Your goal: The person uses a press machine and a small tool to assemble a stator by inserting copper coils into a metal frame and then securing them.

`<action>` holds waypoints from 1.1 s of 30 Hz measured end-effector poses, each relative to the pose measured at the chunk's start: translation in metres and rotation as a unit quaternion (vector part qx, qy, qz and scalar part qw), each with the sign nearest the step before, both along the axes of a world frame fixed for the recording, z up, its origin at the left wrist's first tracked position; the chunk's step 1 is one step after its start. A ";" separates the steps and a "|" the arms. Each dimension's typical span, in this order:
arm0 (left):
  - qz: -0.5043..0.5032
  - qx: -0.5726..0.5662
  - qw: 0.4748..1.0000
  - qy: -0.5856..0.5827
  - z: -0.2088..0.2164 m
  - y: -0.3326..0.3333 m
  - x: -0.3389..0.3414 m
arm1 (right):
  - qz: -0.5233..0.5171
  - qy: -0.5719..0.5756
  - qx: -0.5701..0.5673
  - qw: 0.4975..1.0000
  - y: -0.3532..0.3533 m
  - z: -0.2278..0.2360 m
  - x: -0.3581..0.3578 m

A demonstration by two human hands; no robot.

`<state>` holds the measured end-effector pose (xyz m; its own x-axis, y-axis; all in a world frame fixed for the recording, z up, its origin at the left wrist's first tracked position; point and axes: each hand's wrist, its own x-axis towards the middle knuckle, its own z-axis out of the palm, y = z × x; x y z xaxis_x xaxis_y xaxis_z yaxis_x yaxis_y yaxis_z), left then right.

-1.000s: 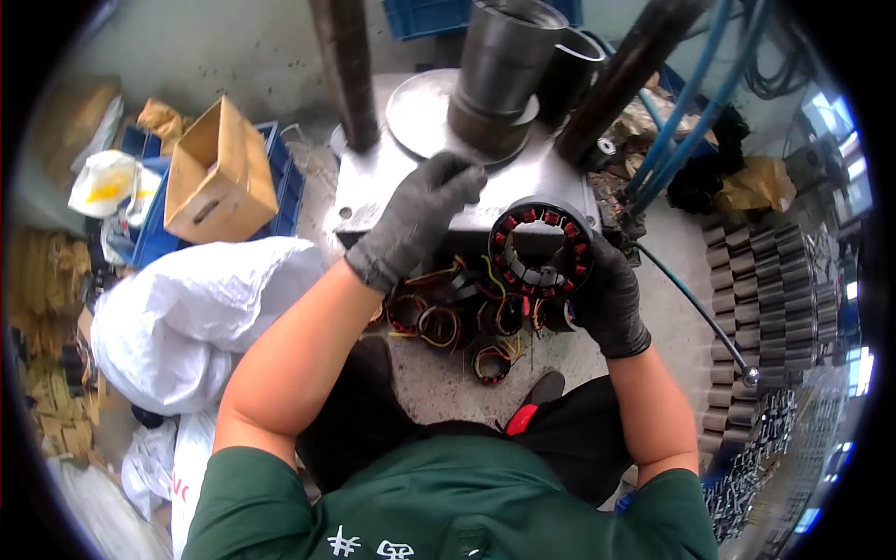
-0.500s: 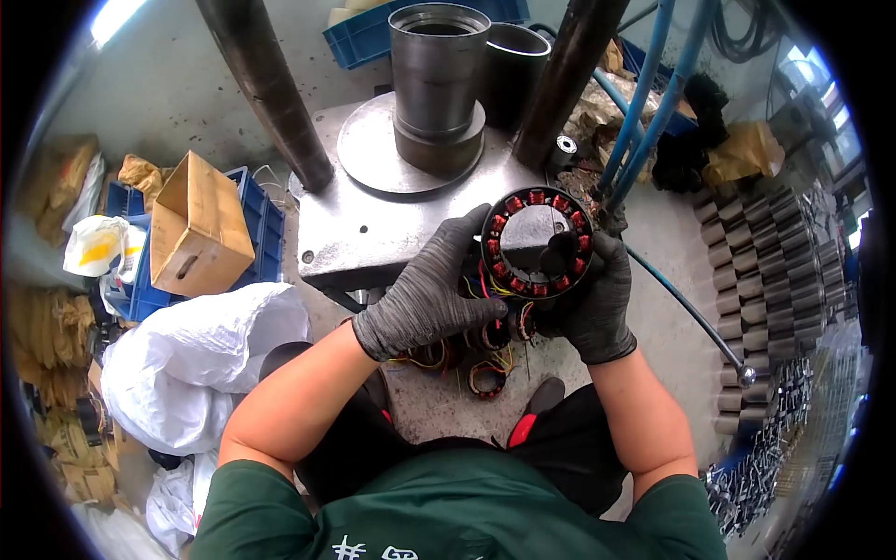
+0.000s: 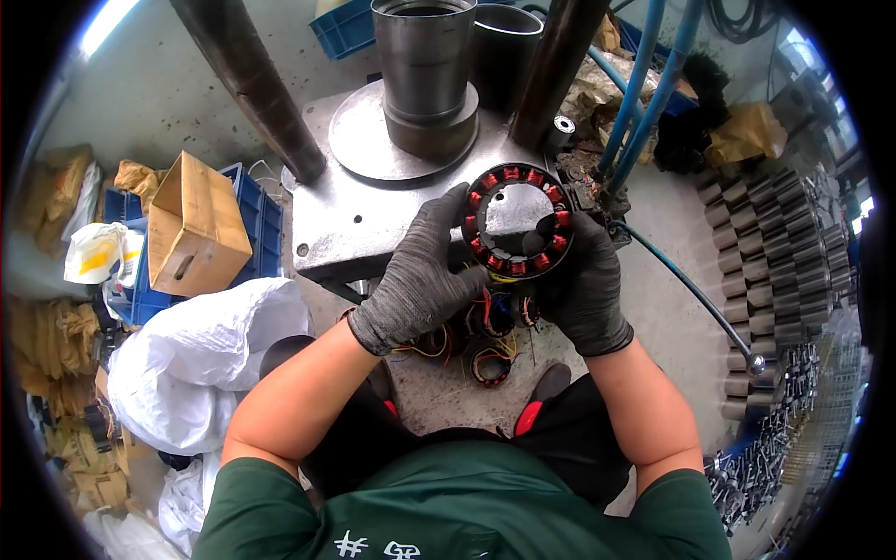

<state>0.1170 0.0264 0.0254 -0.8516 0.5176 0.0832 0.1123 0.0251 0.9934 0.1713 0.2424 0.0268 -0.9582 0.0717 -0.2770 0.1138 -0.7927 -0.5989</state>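
Observation:
A ring-shaped motor stator [image 3: 474, 245] with red copper windings around a black rim is held up between my two gloved hands, over the front edge of the metal press table [image 3: 329, 217]. My left hand [image 3: 422, 264], in a grey glove, grips its left side. My right hand [image 3: 590, 285] grips the right side, its fingers partly hidden behind the ring. Coloured lead wires hang beneath it. On the floor below lie several more stators [image 3: 490, 366] with yellow and red wires. A steel cylinder [image 3: 425, 70] stands upright on a round plate at the back of the table.
Two dark press columns [image 3: 252, 89] rise from the table. To the left are a cardboard box [image 3: 201, 229] on a blue crate [image 3: 266, 219] and a white sack [image 3: 177, 364]. A ball-ended lever [image 3: 757, 363] and stacked metal cylinders [image 3: 761, 271] are at the right.
Both hands and the stator have shifted slightly left and toward the far side. The ring has turned a little in my hands. My view has moved slightly too.

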 end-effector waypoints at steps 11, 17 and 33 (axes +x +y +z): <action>0.013 -0.056 0.995 0.076 0.007 0.009 0.004 | 0.059 0.013 0.156 0.986 -0.033 -0.018 0.007; -0.012 -0.044 0.997 -0.064 0.005 0.006 -0.004 | 0.070 0.048 0.211 0.974 -0.039 -0.013 0.005; 0.038 0.005 0.975 -0.217 -0.015 0.007 -0.020 | 0.066 0.093 0.482 0.869 -0.040 -0.038 -0.002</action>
<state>0.0967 0.0337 0.0102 -0.8434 0.4527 -0.2893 -0.3206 0.0079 0.9472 0.1689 0.2022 -0.0117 -0.9974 0.0713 0.0115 -0.0044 0.0991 -0.9951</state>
